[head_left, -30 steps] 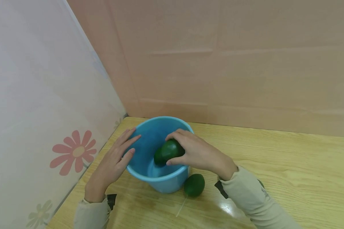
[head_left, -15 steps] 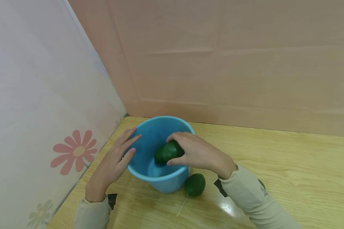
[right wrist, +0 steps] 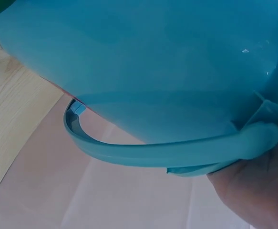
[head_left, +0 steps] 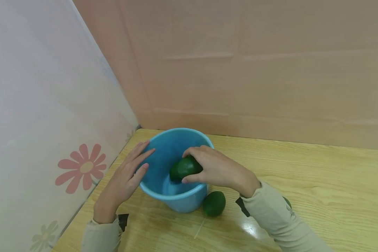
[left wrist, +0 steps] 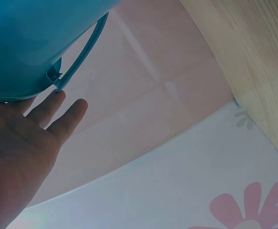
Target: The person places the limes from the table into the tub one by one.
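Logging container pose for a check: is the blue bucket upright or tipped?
Upright: in the head view, the bucket stands base-down on the table, opening upward.

Can see a yellowish wood-grain table [head_left: 321,182] running off the right edge of the head view, with a bright glare spot [head_left: 250,229] toward the near side. Along the left edge, find a whitish sheet [head_left: 50,87] printed with a red flower [head_left: 86,167] and, lower, a fainter grey-green flower [head_left: 44,236]. Behind, make out a creased pinkish-brown backdrop [head_left: 239,77]. Left of the glare, notice a thin pale streak [head_left: 200,227], perhaps just a reflection.
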The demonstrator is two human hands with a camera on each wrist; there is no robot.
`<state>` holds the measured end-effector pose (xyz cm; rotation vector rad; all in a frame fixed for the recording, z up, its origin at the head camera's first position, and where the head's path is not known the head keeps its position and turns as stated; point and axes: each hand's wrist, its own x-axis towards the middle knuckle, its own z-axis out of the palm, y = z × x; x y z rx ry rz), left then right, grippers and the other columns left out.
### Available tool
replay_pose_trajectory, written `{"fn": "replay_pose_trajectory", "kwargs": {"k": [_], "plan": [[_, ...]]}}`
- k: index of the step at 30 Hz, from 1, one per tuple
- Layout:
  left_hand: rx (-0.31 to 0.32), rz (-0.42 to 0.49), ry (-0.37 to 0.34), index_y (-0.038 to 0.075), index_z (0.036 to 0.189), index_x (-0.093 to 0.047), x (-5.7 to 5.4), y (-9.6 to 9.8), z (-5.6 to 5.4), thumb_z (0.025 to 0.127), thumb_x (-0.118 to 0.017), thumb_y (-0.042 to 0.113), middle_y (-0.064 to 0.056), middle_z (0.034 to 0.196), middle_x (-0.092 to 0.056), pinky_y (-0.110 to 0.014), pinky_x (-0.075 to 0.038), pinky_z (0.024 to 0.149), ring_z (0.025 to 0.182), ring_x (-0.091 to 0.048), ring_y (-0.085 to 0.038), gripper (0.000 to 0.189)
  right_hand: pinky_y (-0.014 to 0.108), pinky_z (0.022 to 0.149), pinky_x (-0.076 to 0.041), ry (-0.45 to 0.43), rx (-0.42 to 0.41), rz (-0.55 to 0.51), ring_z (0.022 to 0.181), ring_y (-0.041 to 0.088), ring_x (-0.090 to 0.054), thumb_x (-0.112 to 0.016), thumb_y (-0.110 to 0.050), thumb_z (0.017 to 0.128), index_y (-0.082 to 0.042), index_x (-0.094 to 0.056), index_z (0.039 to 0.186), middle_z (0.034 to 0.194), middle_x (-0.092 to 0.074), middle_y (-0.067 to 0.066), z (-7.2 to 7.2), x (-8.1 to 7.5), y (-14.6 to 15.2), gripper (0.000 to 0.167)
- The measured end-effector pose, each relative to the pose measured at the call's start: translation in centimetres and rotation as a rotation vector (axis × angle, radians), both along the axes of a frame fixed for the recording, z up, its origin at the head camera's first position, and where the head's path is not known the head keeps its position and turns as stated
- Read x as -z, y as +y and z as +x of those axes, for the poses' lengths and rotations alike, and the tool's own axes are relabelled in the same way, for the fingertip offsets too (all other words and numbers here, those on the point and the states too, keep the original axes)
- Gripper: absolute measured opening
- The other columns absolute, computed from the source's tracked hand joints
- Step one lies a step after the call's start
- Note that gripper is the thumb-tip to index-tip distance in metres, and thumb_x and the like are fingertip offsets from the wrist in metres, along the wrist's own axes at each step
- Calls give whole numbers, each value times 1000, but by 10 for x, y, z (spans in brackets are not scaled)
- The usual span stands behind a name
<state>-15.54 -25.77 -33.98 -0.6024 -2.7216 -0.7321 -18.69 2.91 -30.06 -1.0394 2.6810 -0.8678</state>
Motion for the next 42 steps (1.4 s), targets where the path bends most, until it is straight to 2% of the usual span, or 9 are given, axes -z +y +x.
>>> {"fn": "replay_pose_trajectory", "kwargs": {"k": [11,19,25,33,42], "plan": [[-8,2,-21,14,148,-48,-1,-2,1,102,-50,16,-5,164,-27,-70,-35,108,153,-18,-36,46,35,89,-48,25,-19,9,110,18,-53,-73,-42,88,-12,-59,128,124,-61,2,0,-1,-2,52],[-3,14,-24,16,149,-47,0,-5,0,104,-46,21,-4,164,-27,-70,-34,108,154,-17,-35,45,40,97,-50,76,-45,-23,115,20,-55,-63,-26,97,-12,-62,125,122,-64,2,1,3,-1,32],[3,13,-18,15,149,-47,1,-5,-1,104,-47,20,-5,164,-27,-70,-34,109,153,-17,-36,45,41,98,-49,93,-39,-43,117,20,-54,-64,-28,97,-13,-62,125,122,-65,0,2,4,-1,32],[0,7,-19,15,148,-47,1,-5,-1,104,-47,20,-6,164,-27,-71,-34,108,153,-17,-36,45,40,102,-50,79,-29,-155,119,18,-56,-67,-27,95,-14,-65,123,121,-65,-4,2,9,2,30],[5,10,-22,14,148,-47,0,-4,-1,104,-46,22,-6,164,-27,-71,-35,107,153,-17,-37,45,41,104,-49,184,-36,-282,121,17,-59,-71,-22,92,-15,-67,117,118,-67,-4,3,16,8,27]]}}
